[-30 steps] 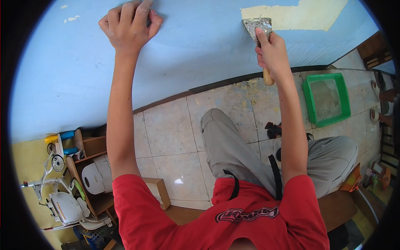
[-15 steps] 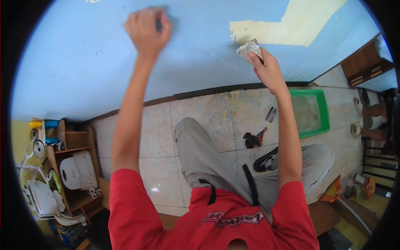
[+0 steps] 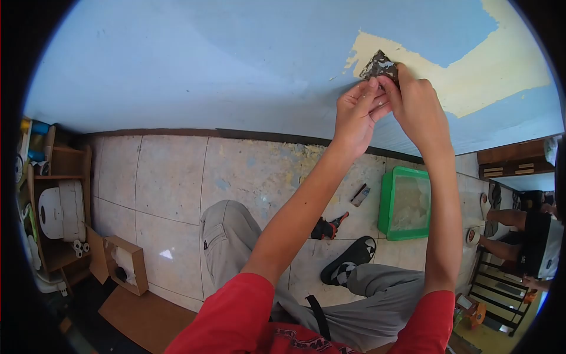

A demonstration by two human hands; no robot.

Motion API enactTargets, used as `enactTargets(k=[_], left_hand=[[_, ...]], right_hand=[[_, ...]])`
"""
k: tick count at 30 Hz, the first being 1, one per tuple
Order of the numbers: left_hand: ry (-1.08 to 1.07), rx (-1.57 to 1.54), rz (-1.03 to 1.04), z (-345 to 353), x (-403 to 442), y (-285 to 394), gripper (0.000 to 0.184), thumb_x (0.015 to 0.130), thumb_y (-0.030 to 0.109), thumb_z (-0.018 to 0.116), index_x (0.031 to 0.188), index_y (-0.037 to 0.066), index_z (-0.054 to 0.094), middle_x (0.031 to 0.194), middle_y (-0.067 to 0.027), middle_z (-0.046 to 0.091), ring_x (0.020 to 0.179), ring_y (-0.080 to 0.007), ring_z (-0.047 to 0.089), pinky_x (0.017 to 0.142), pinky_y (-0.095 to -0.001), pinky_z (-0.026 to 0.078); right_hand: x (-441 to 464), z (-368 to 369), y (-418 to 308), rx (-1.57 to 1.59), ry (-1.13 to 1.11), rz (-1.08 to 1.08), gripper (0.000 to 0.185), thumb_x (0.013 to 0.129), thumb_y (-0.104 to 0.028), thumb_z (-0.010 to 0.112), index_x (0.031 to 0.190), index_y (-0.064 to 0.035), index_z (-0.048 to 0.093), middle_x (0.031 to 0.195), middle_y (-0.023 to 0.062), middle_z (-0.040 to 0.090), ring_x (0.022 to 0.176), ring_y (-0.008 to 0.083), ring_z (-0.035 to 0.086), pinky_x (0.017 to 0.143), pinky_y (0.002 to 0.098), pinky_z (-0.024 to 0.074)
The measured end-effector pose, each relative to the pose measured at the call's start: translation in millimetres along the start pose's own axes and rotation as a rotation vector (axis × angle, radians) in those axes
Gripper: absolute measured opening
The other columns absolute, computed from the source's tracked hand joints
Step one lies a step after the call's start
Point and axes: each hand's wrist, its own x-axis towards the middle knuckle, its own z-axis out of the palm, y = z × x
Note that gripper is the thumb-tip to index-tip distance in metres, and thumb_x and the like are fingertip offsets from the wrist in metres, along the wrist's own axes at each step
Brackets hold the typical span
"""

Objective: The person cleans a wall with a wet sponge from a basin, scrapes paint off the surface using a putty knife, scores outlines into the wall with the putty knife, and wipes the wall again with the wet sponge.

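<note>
A scraper (image 3: pixel 380 65) with a flat metal blade, smeared with dark and pale residue, is held up close to the blue wall (image 3: pixel 247 76), in front of a patch of pale yellow where blue paint is gone. My right hand (image 3: pixel 421 106) grips it from the right, with fingers bent behind it and thumb in front. From the lower left my left hand (image 3: pixel 356 115) meets it, thumb and fingertips pinched at the blade's lower corner. The scraper's handle end is hidden by the fingers.
Paint flakes litter the tiled floor (image 3: pixel 171 171) along the wall's base. A green tray (image 3: pixel 386 203), a dark flat object (image 3: pixel 360 194) and a black-and-orange tool (image 3: pixel 330 227) lie there. Shelves (image 3: pixel 56 197) and an open cardboard box (image 3: pixel 127 265) stand left; another person (image 3: pixel 513 236) is at right.
My left hand has come down and right from the wall to the scraper. My right hand has turned, showing the blade's darker face. The view has shifted to the right.
</note>
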Motion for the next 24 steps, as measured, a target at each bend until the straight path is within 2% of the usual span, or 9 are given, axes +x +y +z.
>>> enactTargets(k=[2,4,8,10,14,17,19,24], left_hand=[[0.025,-0.047,-0.003,-2.2,-1.3,0.3,0.025,0.101,0.028,0.058,0.112,0.006,0.062,0.116,-0.0060,0.065,0.103,-0.0155,0.065,0.089,-0.0312,0.056],[0.114,-0.197,-0.015,-3.0,-3.4,-0.3,0.026,0.099,0.028,0.062,0.110,0.005,0.062,0.108,-0.0080,0.066,0.095,-0.0169,0.068,0.082,-0.0289,0.059],[0.073,-0.218,-0.052,-8.1,-2.6,4.2,0.022,0.100,0.027,0.061,0.109,0.006,0.062,0.104,-0.0068,0.066,0.094,-0.0164,0.068,0.080,-0.0271,0.059],[0.041,-0.206,-0.036,-9.0,-1.9,7.7,0.021,0.100,0.026,0.061,0.108,0.006,0.062,0.105,-0.0067,0.066,0.093,-0.0161,0.068,0.078,-0.0271,0.059],[0.103,-0.199,-0.001,-3.2,-1.8,7.7,0.021,0.099,0.024,0.062,0.107,0.005,0.063,0.102,-0.0061,0.067,0.091,-0.0156,0.068,0.077,-0.0275,0.060],[0.123,-0.086,0.009,-4.8,-3.0,14.8,0.019,0.099,0.023,0.063,0.104,0.004,0.064,0.098,-0.0048,0.067,0.086,-0.0147,0.068,0.076,-0.0280,0.060],[0.156,0.062,0.003,-8.7,-5.1,23.4,0.018,0.099,0.020,0.062,0.107,0.004,0.064,0.099,-0.0078,0.067,0.086,-0.0159,0.069,0.074,-0.0283,0.061],[0.172,0.122,-0.019,-8.6,-5.3,38.4,0.017,0.097,0.018,0.066,0.102,0.002,0.067,0.093,-0.0064,0.068,0.079,-0.0147,0.069,0.070,-0.0279,0.060]], right_hand=[[0.8,4.5,-8.9,0.023,-0.029,0.028,0.030,0.099,-0.027,0.056,0.091,0.0016,0.053,0.069,0.0258,0.064,0.068,0.0465,0.065,0.055,0.0512,0.0506],[-2.9,8.7,-17.5,-0.056,0.003,0.078,0.033,0.100,-0.029,0.056,0.099,0.0034,0.058,0.067,0.0257,0.063,0.066,0.0461,0.063,0.056,0.0500,0.0497],[-6.8,13.6,-24.8,-0.042,0.000,0.164,0.034,0.100,-0.031,0.056,0.099,0.0028,0.058,0.067,0.0247,0.064,0.067,0.0453,0.065,0.056,0.0500,0.0506],[-3.2,11.0,-25.8,-0.039,-0.025,0.139,0.030,0.099,-0.025,0.055,0.091,0.0029,0.051,0.073,0.0268,0.065,0.071,0.0461,0.068,0.057,0.0503,0.0528],[0.8,9.1,-24.8,-0.031,-0.058,0.143,0.031,0.100,-0.027,0.054,0.090,0.0027,0.051,0.073,0.0267,0.065,0.072,0.0459,0.068,0.056,0.0501,0.0526],[1.6,15.9,-17.9,0.056,-0.045,0.145,0.034,0.100,-0.029,0.055,0.088,0.0033,0.052,0.070,0.0267,0.064,0.070,0.0459,0.067,0.055,0.0501,0.0516],[-0.2,28.2,-16.8,0.181,0.047,0.149,0.037,0.100,-0.029,0.056,0.087,0.0047,0.053,0.067,0.0270,0.063,0.067,0.0457,0.066,0.054,0.0499,0.0502],[-1.2,32.0,-21.9,0.318,0.053,0.203,0.037,0.100,-0.028,0.058,0.085,0.0060,0.054,0.067,0.0273,0.063,0.064,0.0440,0.066,0.054,0.0474,0.0491]])
